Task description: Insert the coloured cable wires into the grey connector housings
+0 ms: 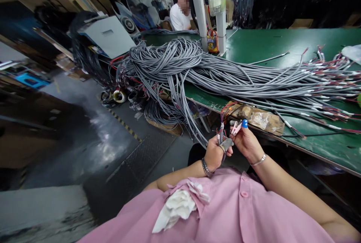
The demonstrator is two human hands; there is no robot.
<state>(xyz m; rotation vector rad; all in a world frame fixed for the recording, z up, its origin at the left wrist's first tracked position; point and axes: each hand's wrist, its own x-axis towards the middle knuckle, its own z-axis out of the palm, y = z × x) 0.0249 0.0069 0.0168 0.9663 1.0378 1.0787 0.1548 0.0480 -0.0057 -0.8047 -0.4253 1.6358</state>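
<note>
My left hand (214, 154) is closed around grey cables (221, 132), whose stripped ends show thin coloured wires. Grey wrapping covers the left thumb. Close beside it, my right hand (248, 143) pinches a small pink piece that looks like a clip (236, 128). A blue cover (244, 123) sits on a digit of the right hand. Both hands are in front of my body, just off the bench edge. Just beyond them, a worn wooden block (261, 119) with a metal fitting and coloured wires lies on the bench edge.
A large heap of grey cables (169, 56) stretches along the green bench (270, 41), with wire ends at the right. Some cables hang over the front edge. A white post (199, 9) rises from the bench. Behind it sits a person (179, 15) in white, near a fan (141, 4).
</note>
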